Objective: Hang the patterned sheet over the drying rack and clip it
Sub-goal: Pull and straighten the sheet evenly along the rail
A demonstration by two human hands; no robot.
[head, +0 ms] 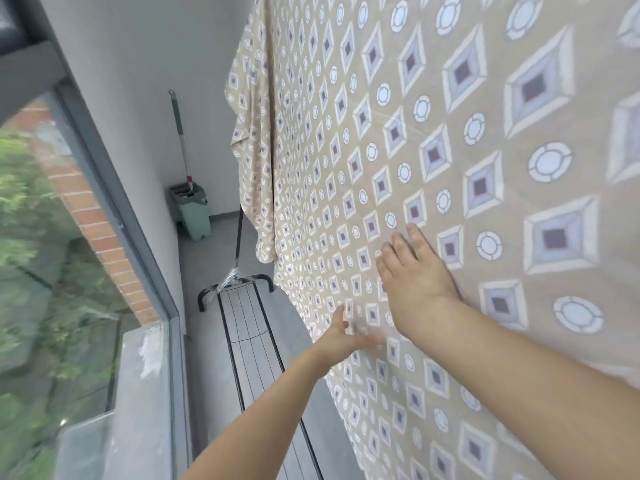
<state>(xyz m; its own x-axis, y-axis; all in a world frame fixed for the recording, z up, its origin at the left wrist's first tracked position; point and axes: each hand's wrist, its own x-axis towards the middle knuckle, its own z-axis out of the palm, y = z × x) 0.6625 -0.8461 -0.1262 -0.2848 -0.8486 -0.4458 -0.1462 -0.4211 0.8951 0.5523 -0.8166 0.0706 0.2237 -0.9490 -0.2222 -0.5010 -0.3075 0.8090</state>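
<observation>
Both forearms reaching out, my right hand flat, fingers spread on the patterned sheet, left hand open against it, drying rack beyond, mop bucket in the corner.

You get soft, even daylight from the window at nine o'clock, with no hard shadows or glare. The greenery behind the glass smears with blur, your left hand blurs too, and straight lines bow toward the edges.
</observation>
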